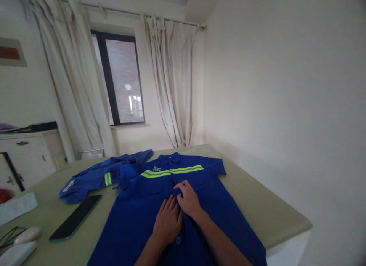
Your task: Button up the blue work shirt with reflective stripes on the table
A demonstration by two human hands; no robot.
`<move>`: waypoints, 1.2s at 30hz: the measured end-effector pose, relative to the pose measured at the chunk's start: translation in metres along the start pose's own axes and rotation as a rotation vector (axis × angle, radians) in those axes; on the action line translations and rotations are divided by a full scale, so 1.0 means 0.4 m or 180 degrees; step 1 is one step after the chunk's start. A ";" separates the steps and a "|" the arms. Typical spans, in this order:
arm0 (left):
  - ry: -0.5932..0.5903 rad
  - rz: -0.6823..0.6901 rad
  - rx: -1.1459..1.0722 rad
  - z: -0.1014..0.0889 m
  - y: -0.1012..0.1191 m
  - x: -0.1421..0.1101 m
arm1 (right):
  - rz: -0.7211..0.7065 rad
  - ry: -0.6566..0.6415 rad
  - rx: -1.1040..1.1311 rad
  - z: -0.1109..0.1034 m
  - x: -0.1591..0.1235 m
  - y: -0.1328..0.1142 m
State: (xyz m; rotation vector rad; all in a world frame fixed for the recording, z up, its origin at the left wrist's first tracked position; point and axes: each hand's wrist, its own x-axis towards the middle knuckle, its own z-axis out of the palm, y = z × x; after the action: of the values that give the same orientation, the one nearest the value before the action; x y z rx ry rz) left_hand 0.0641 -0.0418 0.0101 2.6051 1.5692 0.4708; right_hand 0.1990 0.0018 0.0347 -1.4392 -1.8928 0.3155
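A blue work shirt (217,205) with yellow-green reflective stripes lies face up on a pale green table (257,197), collar towards the far side. My left hand (168,219) rests flat on the shirt's front, fingers stretched out along the button line. My right hand (187,199) sits just right of it, fingers curled and pressed onto the placket, touching the left hand's fingertips. A blue button (178,240) shows near my left wrist.
A second blue garment (97,178) with a reflective band lies crumpled at the left. A dark phone (76,216) lies beside it. A white mouse (27,234), a paper (17,207) and a cable sit at the left edge. A white cabinet (28,151), a window and curtains stand behind.
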 end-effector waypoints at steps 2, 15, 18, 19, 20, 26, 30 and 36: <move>-0.0037 -0.0010 -0.0003 0.000 0.012 -0.024 | 0.0131 -0.0205 -0.0445 0.001 0.024 -0.015; 0.0141 -0.1357 -0.0810 -0.090 -0.030 0.071 | 0.0110 -0.0354 -0.0659 0.021 -0.020 -0.003; 0.0516 -0.1711 -0.0926 -0.047 -0.037 0.100 | -0.0053 -0.0221 -0.0770 0.021 -0.020 -0.003; 0.0560 -0.1686 -0.1017 -0.034 -0.042 0.101 | -0.0119 -0.0198 -0.0822 0.020 -0.020 -0.003; 0.0581 -0.1596 -0.1119 -0.022 -0.049 0.100 | -0.0196 -0.0187 -0.0875 0.020 -0.020 -0.003; 0.1120 -0.1007 -0.1787 0.011 -0.101 0.085 | -0.0610 -0.0212 -0.0810 0.019 -0.026 -0.008; 0.1374 -0.0646 -0.2069 0.019 -0.116 0.087 | -0.0316 -0.0155 -0.0331 0.025 -0.026 0.000; 0.0641 -0.0302 -0.1173 0.021 -0.094 0.063 | 0.0438 0.0166 0.0210 0.023 -0.025 0.033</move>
State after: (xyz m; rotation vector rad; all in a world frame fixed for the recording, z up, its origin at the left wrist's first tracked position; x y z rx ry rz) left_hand 0.0453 -0.0010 -0.0001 2.2549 1.4800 0.9394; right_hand 0.2037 -0.0007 0.0165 -1.5218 -1.7300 0.3984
